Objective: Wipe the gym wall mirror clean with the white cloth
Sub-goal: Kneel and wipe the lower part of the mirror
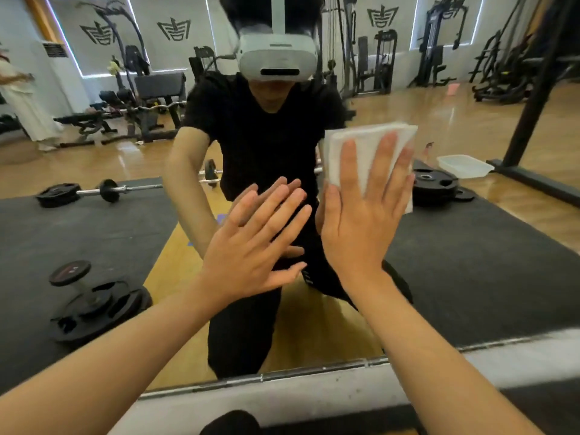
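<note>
Head view: the mirror [470,252] fills nearly the whole frame, its lower edge a metal strip [314,370] that slants upward to the right above a grey ledge [502,362]. Reflected at far left, a dumbbell [70,273] stands on stacked weight plates [100,312], with a barbell [94,192] higher up at the edge of a black mat; this wide stretch of glass lies open to either hand. Near the middle the left hand [251,246] lies flat against the glass, fingers straight and close together, its grip open. Just beside it, the right hand [361,221] presses the white cloth [370,146] flat onto the mirror with straight, spread fingers, grip open rather than curled round it. The folded cloth shows above the fingertips and past the hand's right side. Beyond it, bare glass runs to the right edge, reflecting a pale plastic tub [464,166] on the wooden floor, its contents impossible to tell, and a dark rack post [533,89]
</note>
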`<state>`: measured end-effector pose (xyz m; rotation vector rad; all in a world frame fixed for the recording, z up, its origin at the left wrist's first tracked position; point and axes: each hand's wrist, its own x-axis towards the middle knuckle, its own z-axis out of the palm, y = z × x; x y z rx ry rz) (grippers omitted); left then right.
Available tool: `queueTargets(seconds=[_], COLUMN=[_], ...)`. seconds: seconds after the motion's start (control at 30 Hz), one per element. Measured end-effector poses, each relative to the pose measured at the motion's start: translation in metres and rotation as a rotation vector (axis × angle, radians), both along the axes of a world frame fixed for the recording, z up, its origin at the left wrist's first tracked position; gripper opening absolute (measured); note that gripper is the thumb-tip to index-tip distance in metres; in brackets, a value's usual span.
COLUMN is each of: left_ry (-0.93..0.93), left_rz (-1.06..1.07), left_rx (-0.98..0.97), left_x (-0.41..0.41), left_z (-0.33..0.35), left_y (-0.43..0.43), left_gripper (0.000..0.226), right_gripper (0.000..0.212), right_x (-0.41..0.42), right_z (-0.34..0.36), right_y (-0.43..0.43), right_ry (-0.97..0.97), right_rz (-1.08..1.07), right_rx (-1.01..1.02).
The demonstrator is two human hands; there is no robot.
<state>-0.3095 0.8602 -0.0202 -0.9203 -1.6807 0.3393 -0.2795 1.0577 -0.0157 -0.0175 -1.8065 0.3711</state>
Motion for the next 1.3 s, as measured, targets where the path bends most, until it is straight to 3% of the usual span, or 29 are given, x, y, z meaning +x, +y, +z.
queueTargets(seconds=[0.13, 0.2, 0.27, 0.37, 0.43, 0.5, 0.63, 0.7, 0.8, 0.83, 0.9, 1.03, 1.17, 1.23, 1.3], left_ry=[0.050, 0.077, 0.092, 0.095, 0.091, 0.101, 0.062, 0.084, 0.121, 0.126, 0.117, 0.101, 0.088, 0.108, 0.116], left_rz=[0.046, 0.046, 0.052, 0.048, 0.047, 0.040, 0.041, 0.047, 0.042, 0.042, 0.040, 0.044, 0.053, 0.059, 0.064], left_rx=[-0.006, -0.037, -0.048, -0.038, -0.066, -0.096, -0.116, -0.103, -0.082, -0.089, -0.094, -0.102, -0.087, -0.090, -0.101], left_x=[-0.002, -0.002, -0.003, -0.002, -0.004, -0.007, -0.017, -0.015, -0.006, -0.009, -0.007, -0.004, -0.004, -0.006, -0.008], left_z=[-0.006, -0.007, -0.005, -0.007, -0.007, -0.008, -0.009, -0.008, -0.008, -0.008, -0.006, -0.005, -0.005, -0.005, -0.005], left_y=[0.002, 0.002, 0.001, -0.002, -0.004, -0.005, -0.007, -0.006, -0.005, -0.005, -0.005, -0.005, -0.006, -0.006, -0.006], left_gripper=[0.093, 0.089, 0.087, 0.088, 0.088, 0.090, 0.111, 0.111, 0.110, 0.110, 0.110, 0.111, 0.112, 0.113, 0.114], right_gripper=[0.061, 0.059, 0.058, 0.055, 0.052, 0.055, 0.061, 0.061, 0.056, 0.057, 0.062, 0.062, 0.052, 0.054, 0.059], right_x=[0.015, 0.017, 0.012, 0.004, 0.001, 0.002, 0.017, 0.025, 0.027, 0.024, 0.018, 0.020, 0.017, 0.013, 0.015], right_z=[-0.107, -0.106, -0.062, -0.002, -0.009, -0.059, -0.199, -0.245, -0.256, -0.245, -0.205, -0.135, -0.166, -0.206, -0.241], right_y=[-0.021, -0.037, -0.048, -0.034, -0.020, -0.015, -0.025, -0.028, -0.027, -0.028, -0.037, -0.075, -0.063, -0.055, -0.055], right_ry=[-0.171, -0.163, -0.090, 0.005, 0.022, -0.016, -0.204, -0.296, -0.302, -0.281, -0.196, -0.133, -0.189, -0.204, -0.250], right_rz=[-0.019, -0.008, 0.071, 0.081, 0.048, 0.041, 0.036, 0.039, 0.066, 0.078, 0.112, 0.195, 0.157, 0.101, 0.060], right_rx=[-0.476, -0.687, -0.647, -0.342, -0.243, -0.270, -0.647, -0.947, -1.494, -1.574, -1.493, -0.906, -0.388, -0.399, -0.672])
